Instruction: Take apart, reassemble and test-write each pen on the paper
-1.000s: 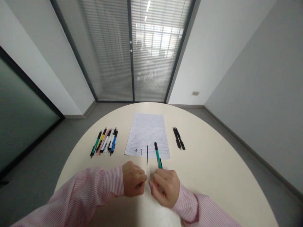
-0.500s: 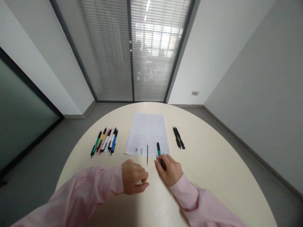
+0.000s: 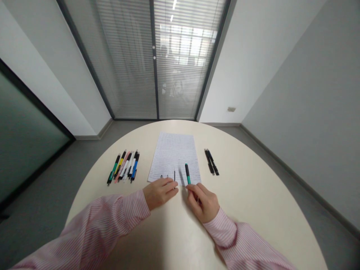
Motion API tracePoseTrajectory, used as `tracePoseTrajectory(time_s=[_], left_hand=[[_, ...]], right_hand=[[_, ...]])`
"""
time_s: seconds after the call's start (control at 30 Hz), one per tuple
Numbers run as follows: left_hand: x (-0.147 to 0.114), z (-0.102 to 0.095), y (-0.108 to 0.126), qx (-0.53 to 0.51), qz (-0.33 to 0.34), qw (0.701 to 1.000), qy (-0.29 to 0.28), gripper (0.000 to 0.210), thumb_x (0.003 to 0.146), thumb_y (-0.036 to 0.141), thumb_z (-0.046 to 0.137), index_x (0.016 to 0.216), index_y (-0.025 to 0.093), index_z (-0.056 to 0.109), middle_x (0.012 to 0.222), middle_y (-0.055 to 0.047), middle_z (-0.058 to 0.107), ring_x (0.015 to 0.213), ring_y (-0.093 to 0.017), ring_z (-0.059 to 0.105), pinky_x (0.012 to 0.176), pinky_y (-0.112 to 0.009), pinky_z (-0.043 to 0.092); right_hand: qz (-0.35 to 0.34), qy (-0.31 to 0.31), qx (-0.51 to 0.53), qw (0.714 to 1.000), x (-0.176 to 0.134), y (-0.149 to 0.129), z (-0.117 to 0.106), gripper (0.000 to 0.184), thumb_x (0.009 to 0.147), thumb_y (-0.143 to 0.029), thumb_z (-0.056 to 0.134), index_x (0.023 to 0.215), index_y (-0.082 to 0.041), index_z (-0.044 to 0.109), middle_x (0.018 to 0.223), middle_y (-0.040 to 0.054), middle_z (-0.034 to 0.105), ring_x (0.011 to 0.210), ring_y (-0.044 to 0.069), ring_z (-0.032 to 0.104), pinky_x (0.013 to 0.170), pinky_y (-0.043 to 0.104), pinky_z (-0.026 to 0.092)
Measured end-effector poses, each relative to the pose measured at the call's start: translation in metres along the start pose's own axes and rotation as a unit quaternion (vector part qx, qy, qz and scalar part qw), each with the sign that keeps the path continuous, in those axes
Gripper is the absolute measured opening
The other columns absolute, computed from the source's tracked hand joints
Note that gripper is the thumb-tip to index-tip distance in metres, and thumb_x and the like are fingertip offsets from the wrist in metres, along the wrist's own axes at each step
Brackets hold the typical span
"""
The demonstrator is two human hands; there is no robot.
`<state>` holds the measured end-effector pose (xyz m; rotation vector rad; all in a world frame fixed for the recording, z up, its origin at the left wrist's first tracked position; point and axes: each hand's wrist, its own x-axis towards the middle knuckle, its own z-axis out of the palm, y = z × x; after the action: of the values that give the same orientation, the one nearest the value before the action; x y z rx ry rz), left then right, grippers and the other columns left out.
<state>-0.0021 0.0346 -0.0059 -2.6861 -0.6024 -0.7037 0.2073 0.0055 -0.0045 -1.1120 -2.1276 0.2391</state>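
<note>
My right hand (image 3: 204,202) is closed round the lower part of a green and black pen barrel (image 3: 188,175), whose black end points up and away from me over the paper's near edge. My left hand (image 3: 161,192) reaches across a thin dark pen refill (image 3: 174,176), fingers stretched out and partly covering it. Whether the fingertips touch the refill I cannot tell. Just beyond the left knuckles, two small pen parts, one at the left (image 3: 161,176) and one at the right (image 3: 167,176), show on the sheet of written paper (image 3: 176,150).
A row of several pens in mixed colours (image 3: 123,167) lies on the left of the round cream table (image 3: 242,210). Two black pens (image 3: 211,162) lie to the right of the paper. A glass partition with blinds (image 3: 157,75) stands behind the table.
My left hand has moved forward from the bare table to the refill, its fingers now extended. My right hand has raised the green pen barrel slightly, and its shadow now falls on the paper.
</note>
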Motion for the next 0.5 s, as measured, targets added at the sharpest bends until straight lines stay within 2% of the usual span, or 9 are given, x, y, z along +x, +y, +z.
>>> tracePoseTrajectory(time_s=[0.13, 0.2, 0.3, 0.37, 0.5], left_hand=[[0.004, -0.002, -0.003, 0.021, 0.038, 0.999, -0.005, 0.021, 0.09, 0.012, 0.039, 0.085, 0.012, 0.059, 0.096, -0.008, 0.063, 0.089, -0.019, 0.056, 0.068, -0.03, 0.05], [0.004, -0.002, -0.005, 0.026, 0.054, 0.998, -0.006, 0.02, 0.089, 0.012, 0.04, 0.084, 0.012, 0.059, 0.096, -0.008, 0.063, 0.09, -0.019, 0.056, 0.069, -0.03, 0.049], [0.005, -0.001, -0.008, 0.028, 0.068, 0.997, -0.012, 0.015, 0.088, 0.013, 0.044, 0.085, 0.013, 0.059, 0.093, -0.007, 0.064, 0.089, -0.018, 0.057, 0.068, -0.028, 0.048], [0.005, -0.001, -0.008, 0.025, 0.074, 0.997, 0.0, 0.012, 0.087, 0.014, 0.047, 0.087, 0.014, 0.058, 0.094, -0.006, 0.065, 0.09, -0.018, 0.058, 0.07, -0.028, 0.047], [0.006, -0.008, -0.005, -0.044, 0.065, 0.995, 0.063, 0.013, 0.088, 0.013, 0.045, 0.094, 0.015, 0.057, 0.1, -0.007, 0.067, 0.098, -0.019, 0.058, 0.076, -0.031, 0.047]], right_hand=[[0.018, 0.026, 0.057, 0.998, 0.001, -0.006, -0.001, 0.025, 0.089, -0.017, 0.038, 0.108, -0.018, 0.054, 0.076, 0.0036, 0.057, 0.059, 0.01, 0.054, 0.053, 0.02, 0.046], [0.075, 0.059, 0.113, 0.989, 0.0, -0.008, 0.003, 0.027, 0.09, -0.021, 0.039, 0.113, -0.02, 0.051, 0.079, 0.003, 0.058, 0.056, 0.009, 0.055, 0.049, 0.019, 0.048], [0.17, 0.09, 0.204, 0.96, -0.002, -0.008, 0.011, 0.034, 0.09, -0.029, 0.04, 0.122, -0.022, 0.044, 0.08, 0.0011, 0.059, 0.045, 0.007, 0.053, 0.042, 0.018, 0.049], [0.196, 0.082, 0.24, 0.947, -0.004, -0.006, 0.015, 0.035, 0.089, -0.033, 0.041, 0.122, -0.021, 0.045, 0.082, 0.0019, 0.06, 0.046, 0.007, 0.056, 0.043, 0.019, 0.052], [0.19, 0.047, 0.253, 0.947, -0.004, -0.001, 0.015, 0.028, 0.088, -0.034, 0.043, 0.109, -0.019, 0.053, 0.088, 0.0065, 0.061, 0.066, 0.014, 0.062, 0.047, 0.021, 0.054]])
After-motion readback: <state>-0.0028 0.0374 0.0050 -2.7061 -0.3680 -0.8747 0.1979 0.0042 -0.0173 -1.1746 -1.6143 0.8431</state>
